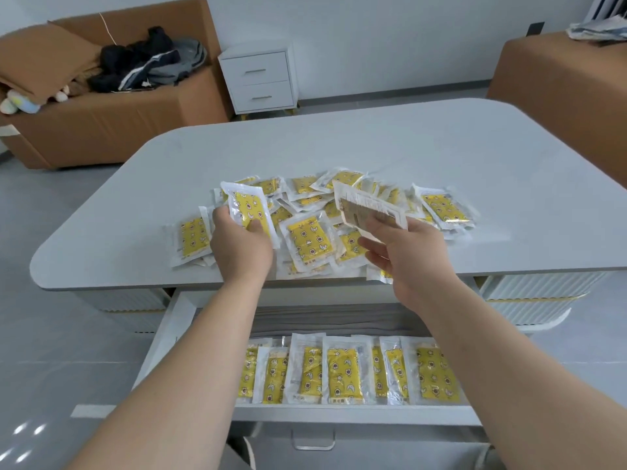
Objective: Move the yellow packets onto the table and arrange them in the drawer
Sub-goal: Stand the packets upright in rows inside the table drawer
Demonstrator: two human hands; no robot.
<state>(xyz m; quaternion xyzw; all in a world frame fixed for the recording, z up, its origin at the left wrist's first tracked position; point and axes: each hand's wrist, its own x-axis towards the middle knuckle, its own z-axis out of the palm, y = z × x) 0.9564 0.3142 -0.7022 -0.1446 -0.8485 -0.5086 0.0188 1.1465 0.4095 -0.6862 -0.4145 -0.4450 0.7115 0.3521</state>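
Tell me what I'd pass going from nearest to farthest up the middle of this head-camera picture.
Drawer handle → row of yellow packets in the open drawer → pile of yellow packets → bare tabletop → white bedside cabinet.

the yellow packets (308, 239) on the pale grey worktop (339, 144) carry small white moons, stars and dark-centred shapes, each framed by a clear whitish border. one raised packet (368, 206) shows a pale back with brownish print. the drawer (339, 415) is white, its liner (322, 320) grey. the sofa (118, 117) is tan-brown.
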